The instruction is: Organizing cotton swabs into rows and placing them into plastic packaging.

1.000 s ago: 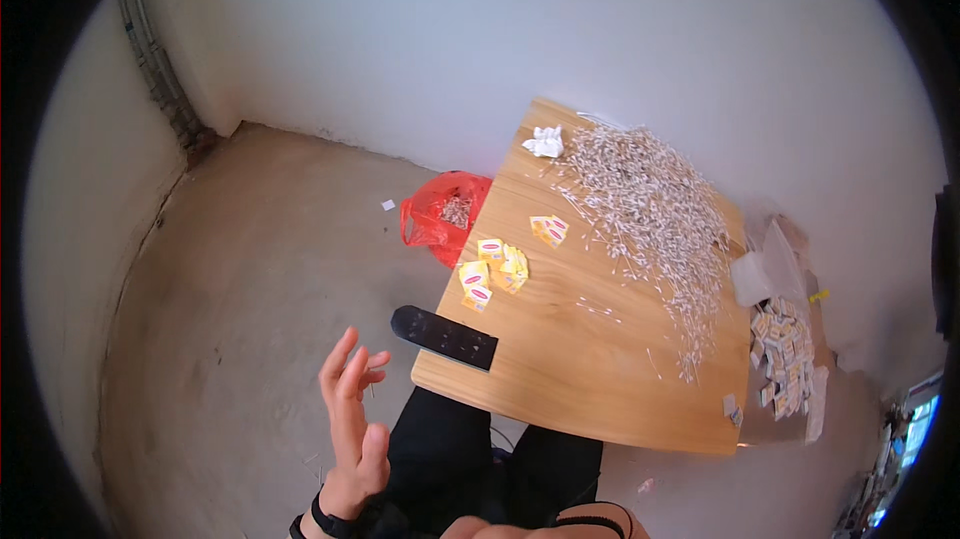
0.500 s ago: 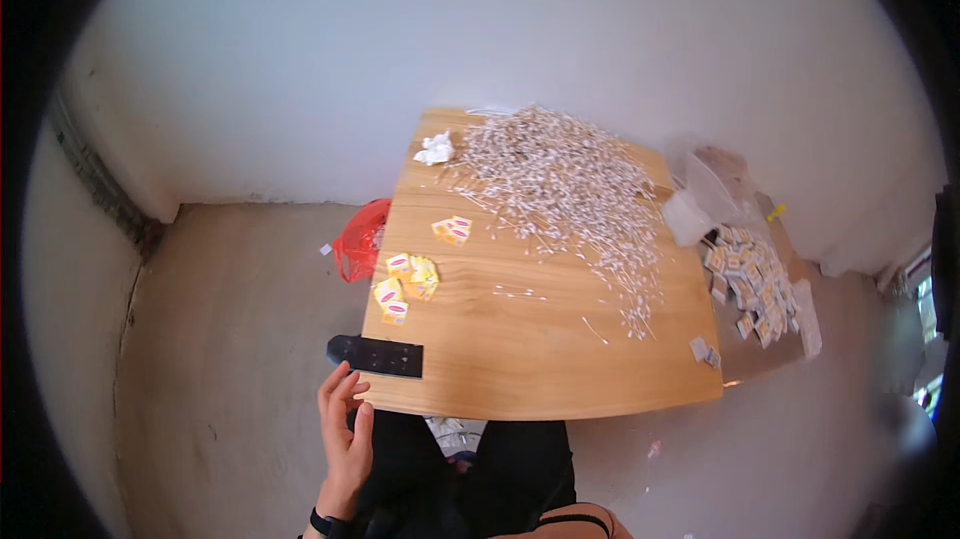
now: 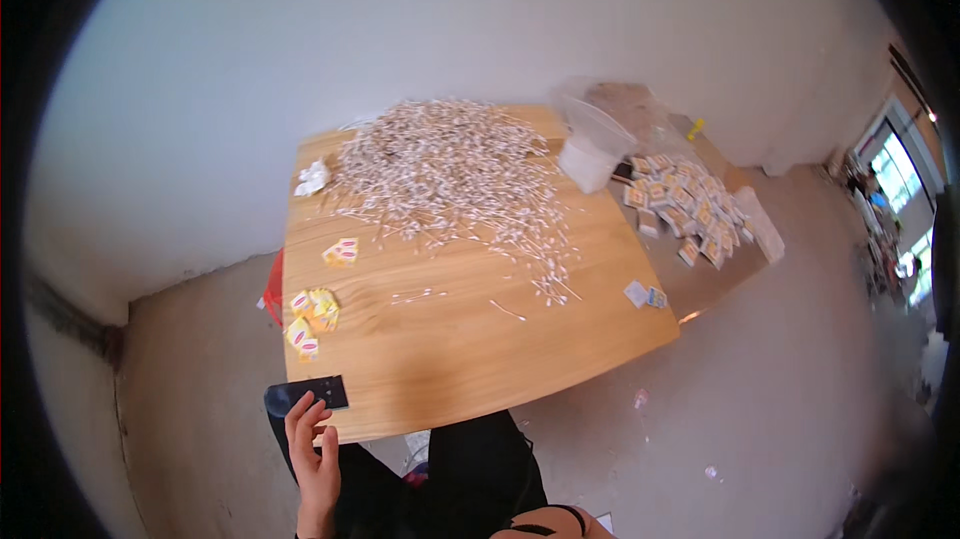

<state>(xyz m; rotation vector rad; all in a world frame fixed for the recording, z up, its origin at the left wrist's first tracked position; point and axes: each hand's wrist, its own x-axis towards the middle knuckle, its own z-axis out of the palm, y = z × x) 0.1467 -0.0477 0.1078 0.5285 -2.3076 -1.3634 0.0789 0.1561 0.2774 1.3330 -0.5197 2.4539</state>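
Observation:
My left hand is raised at the table's near left corner, fingers apart and slightly curled, with nothing in it. Its fingertips overlap the lower edge of a flat black slab, rounded at one end, which sticks out past the table edge; whether they touch it I cannot tell. Beyond lie small yellow-and-white printed cards in a loose heap, and a smaller group of cards. A wide pile of cotton swabs covers the table's far part. My right hand is not visible.
Right of the wooden table, a lower surface holds many small boxes and a clear plastic bag. A white container stands by the table's right edge. Crumpled white tissue lies far left; a red bag hangs beside the left edge.
The view has swung to the right, so the table sits further left and tilted. My left hand stays by the black slab, its fingertips now overlapping it in view.

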